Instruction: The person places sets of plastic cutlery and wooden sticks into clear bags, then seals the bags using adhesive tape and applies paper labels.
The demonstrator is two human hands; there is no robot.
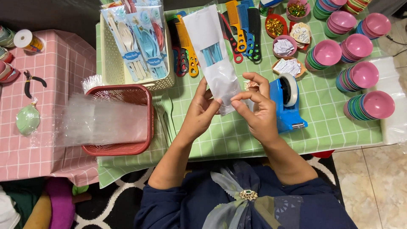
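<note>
Green checked table [330, 114]: left hand [199, 112] and right hand [258, 110] both pinch a clear bag [214, 51].

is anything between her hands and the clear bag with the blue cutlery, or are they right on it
Nothing visible is between them. The left hand and the right hand both pinch the lower end of the clear bag directly, above the green checked table.

Clear packet [214, 51] — blue cutlery, perhaps — held mid-table; similar packets [137, 38] in cream basket [111, 70].
</note>
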